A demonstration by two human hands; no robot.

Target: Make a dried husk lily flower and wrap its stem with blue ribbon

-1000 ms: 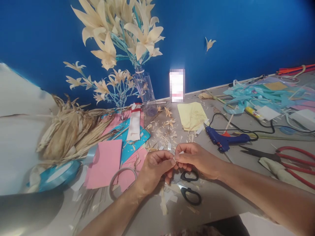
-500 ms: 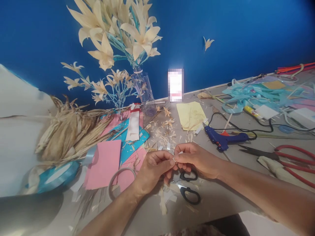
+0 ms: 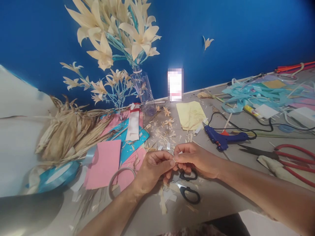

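The left hand [image 3: 154,168] and the right hand [image 3: 197,159] meet in the middle, low over the counter [image 3: 221,203]. Each hand has its thumb and pointing finger pinched tight, and a small pale bit [image 3: 174,160] is between the tips. It is too tiny to tell what it is. The other fingers are curled in. Scissors with black handles [image 3: 182,190] lie just under the hands, with pale scraps near them. Pink paper [image 3: 104,164] and a grey ring [image 3: 111,185] are beside the left arm. A blue glue gun [image 3: 222,137] lies past the right hand, near a yellow sheet [image 3: 190,114]. At the back, a clear bottle [image 3: 145,90] leans a bit, with big cream flowers [image 3: 140,36] on blue stems above it
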